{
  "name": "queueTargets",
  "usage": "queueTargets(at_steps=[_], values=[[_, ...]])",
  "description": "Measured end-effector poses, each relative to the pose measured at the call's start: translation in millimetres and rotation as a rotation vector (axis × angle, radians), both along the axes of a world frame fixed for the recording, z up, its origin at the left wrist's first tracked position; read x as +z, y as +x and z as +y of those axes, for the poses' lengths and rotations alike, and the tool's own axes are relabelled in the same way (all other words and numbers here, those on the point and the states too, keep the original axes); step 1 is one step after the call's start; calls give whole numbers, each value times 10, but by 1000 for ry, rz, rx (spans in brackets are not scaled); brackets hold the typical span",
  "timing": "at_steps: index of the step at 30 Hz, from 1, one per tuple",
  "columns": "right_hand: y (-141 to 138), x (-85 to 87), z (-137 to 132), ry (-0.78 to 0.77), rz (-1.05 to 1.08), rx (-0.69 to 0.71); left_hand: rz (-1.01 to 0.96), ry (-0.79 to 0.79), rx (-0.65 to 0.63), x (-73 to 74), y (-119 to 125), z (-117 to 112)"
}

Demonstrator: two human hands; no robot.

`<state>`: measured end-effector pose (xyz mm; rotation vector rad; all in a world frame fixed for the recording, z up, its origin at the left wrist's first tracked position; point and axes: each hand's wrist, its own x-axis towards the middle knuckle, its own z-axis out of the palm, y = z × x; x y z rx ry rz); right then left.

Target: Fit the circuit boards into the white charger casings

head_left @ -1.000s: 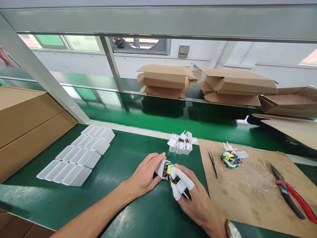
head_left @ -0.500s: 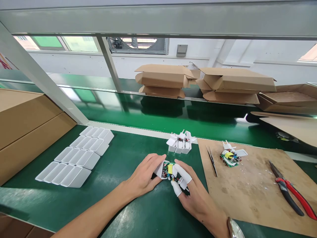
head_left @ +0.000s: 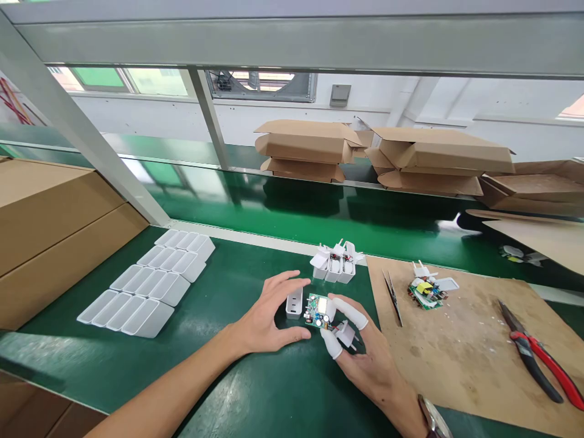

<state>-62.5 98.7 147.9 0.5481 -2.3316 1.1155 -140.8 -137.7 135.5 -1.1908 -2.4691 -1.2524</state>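
Note:
My left hand curls loosely around a small white charger shell that stands on the green mat; fingers are apart and arch over it. My right hand, with white finger cots on two fingers, pinches a green circuit board with a yellow part, pulled out beside the shell. A white plug piece lies under the right fingers.
Rows of white shell halves lie at left by a cardboard box. A cluster of assembled chargers sits behind. On a brown board lie tweezers, another opened charger and red-handled pliers.
The circuit board has come out of the white shell. My left hand has opened around the shell, which now stands on the mat; my right hand drew the board to the right.

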Motion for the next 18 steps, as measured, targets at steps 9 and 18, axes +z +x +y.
queueTargets(at_steps=[9,18], values=[[7,27,-5,-62,-38,99,-115,148,-6,11,55,-2],[1,-29,-20,-31,31,-11,-142,39,74,-31,51,-6]])
